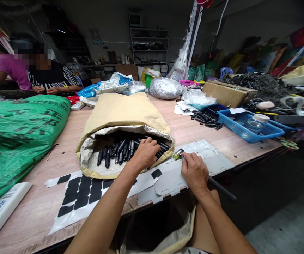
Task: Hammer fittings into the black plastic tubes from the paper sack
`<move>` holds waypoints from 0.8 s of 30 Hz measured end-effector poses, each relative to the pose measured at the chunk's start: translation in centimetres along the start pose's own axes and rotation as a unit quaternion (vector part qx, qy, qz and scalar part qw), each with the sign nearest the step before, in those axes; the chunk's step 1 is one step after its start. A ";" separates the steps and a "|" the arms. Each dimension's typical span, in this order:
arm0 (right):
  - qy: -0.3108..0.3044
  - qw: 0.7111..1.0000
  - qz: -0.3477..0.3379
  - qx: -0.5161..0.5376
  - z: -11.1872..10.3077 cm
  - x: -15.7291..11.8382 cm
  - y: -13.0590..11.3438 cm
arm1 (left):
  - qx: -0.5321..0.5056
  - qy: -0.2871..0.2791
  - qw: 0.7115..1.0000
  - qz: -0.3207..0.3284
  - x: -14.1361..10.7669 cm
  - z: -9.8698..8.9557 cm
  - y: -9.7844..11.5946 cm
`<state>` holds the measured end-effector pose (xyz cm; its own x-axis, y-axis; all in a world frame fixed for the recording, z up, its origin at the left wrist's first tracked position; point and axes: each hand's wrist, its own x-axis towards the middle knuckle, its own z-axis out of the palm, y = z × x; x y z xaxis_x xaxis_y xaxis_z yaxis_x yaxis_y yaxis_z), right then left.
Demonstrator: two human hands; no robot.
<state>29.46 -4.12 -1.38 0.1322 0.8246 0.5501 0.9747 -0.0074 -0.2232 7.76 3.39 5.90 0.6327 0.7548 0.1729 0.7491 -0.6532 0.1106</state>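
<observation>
Head view has the left hand (147,153) curled over black pieces (120,151) inside the sack (125,109), whether its fingers clamp one I cannot tell, and the right hand (195,171) with fingers closed on a yellow-ended tool (178,153). Picking out a piece seems the step in hand, next calling for a firm pinch. Left of the left fingers, pieces mostly lie lengthwise toward the person; the tool's yellow end points left beyond the right fingertips.

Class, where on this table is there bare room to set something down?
Bare wood lies between green bag and sack, and between sack and blue basket, short of the loose pieces. Crowded: the sack's mouth, where the left hand meets black parts.
</observation>
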 end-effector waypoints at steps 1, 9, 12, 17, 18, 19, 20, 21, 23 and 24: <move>-0.001 1.000 0.000 0.000 0.0 0.0 0.0 | 0.000 0.001 1.000 0.000 0.0 0.1 0.0; -0.002 1.000 0.002 -0.003 0.1 0.0 -0.1 | 0.008 0.039 0.998 -0.052 -1.2 -1.4 -0.3; -0.001 1.000 0.000 -0.002 0.2 0.0 0.1 | -0.057 0.074 0.991 -0.100 -4.1 -2.2 0.0; -0.002 1.000 -0.003 -0.001 0.3 -0.1 0.2 | -0.180 0.101 0.967 -0.151 -9.8 -0.5 1.7; -0.001 1.000 -0.003 -0.002 0.3 -0.1 0.2 | -0.195 0.103 0.962 -0.162 -10.7 0.2 2.0; 0.000 1.000 -0.002 -0.004 0.3 -0.1 0.2 | -0.207 0.106 0.957 -0.171 -11.4 0.9 2.3; 0.000 1.000 -0.002 -0.005 0.2 -0.1 0.2 | -0.216 0.109 0.953 -0.181 -11.9 1.6 2.6; 0.002 1.000 -0.001 -0.006 0.2 -0.1 0.1 | -0.223 0.113 0.950 -0.189 -12.2 2.1 2.7; 0.003 1.000 -0.002 -0.003 0.2 -0.1 0.2 | -0.231 0.121 0.944 -0.202 -12.5 2.9 2.7; 0.001 1.000 -0.002 0.001 0.2 -0.1 0.3 | -0.236 0.122 0.942 -0.206 -12.5 3.2 2.7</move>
<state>29.70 -4.04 -1.65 0.1285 0.8231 0.5532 0.9749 -0.0026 -0.2226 2.50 -7.59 0.95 0.1997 0.9517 0.2333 0.7136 -0.3044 0.6309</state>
